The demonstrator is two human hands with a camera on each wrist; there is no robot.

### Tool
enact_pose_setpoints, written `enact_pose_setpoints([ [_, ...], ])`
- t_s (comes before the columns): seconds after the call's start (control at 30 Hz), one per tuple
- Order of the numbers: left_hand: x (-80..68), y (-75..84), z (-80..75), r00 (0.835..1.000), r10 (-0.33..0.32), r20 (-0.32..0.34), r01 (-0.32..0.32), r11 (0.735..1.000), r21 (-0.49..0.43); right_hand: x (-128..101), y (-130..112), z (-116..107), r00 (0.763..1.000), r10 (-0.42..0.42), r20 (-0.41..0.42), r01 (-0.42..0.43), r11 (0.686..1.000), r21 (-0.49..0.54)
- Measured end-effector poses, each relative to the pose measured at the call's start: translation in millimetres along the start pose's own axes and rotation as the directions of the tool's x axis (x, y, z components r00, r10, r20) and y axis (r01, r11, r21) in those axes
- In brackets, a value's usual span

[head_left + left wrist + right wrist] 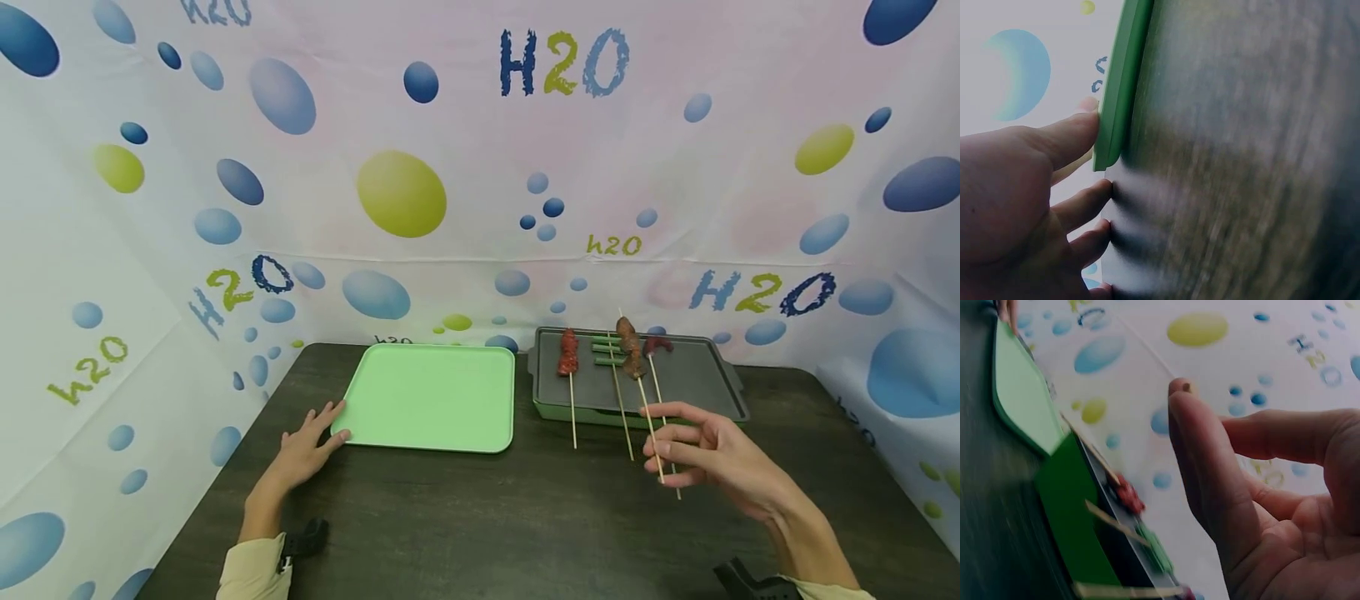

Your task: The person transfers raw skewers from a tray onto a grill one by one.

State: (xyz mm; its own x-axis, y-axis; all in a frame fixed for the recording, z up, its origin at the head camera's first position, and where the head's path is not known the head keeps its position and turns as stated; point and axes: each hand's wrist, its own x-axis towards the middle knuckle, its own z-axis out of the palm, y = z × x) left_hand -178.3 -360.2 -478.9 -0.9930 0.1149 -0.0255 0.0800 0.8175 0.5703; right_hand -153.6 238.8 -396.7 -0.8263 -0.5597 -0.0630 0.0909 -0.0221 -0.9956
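My right hand (716,458) pinches the wooden stick of a brown meat skewer (632,350) between thumb and fingers. In the right wrist view, the stick's end (1187,388) pokes out at the fingertips. The meat overlaps a grey grill plate with a green base (705,379). On that plate lie a red meat skewer (567,354), a green vegetable skewer (606,350) and a dark red curled skewer (657,342). My left hand (303,450), fingers spread, rests at the left edge of a light green tray (431,398). Its thumb (1075,134) touches the tray's rim.
The dark wooden table (480,517) carries both tray and grill, side by side with a narrow gap. Skewer sticks jut over the grill's front edge. A white printed cloth (480,125) with coloured ovals hangs behind and beside the table.
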Motion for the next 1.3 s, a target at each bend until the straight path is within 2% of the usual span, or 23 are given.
enact_pose_setpoints([
  [0.27,0.4,0.8,-0.2,1.0,-0.016,0.018,0.016,1.0,0.002,-13.2,10.4,-39.0,1.0,-0.007,-0.023,0.007,0.999,0.032],
  [0.6,0.9,0.8,-0.6,0.999,-0.025,0.034,0.024,1.0,0.01,-23.9,23.2,-66.5,0.992,0.033,-0.118,-0.031,0.999,0.017],
  [0.83,0.3,4.0,-2.2,0.999,-0.024,0.043,0.025,1.0,-0.002,-26.6,32.7,-78.0,0.965,0.128,-0.23,-0.131,0.991,0.003],
  [1.03,1.2,4.9,-2.2,0.999,-0.021,0.044,0.022,1.0,-0.003,-29.2,39.6,-84.1,0.94,0.18,-0.289,-0.188,0.982,0.0],
  [1.3,0.4,2.6,-1.9,1.0,0.008,0.024,-0.008,1.0,-0.03,-31.7,45.5,-93.6,0.967,0.127,-0.223,-0.114,0.991,0.073],
])
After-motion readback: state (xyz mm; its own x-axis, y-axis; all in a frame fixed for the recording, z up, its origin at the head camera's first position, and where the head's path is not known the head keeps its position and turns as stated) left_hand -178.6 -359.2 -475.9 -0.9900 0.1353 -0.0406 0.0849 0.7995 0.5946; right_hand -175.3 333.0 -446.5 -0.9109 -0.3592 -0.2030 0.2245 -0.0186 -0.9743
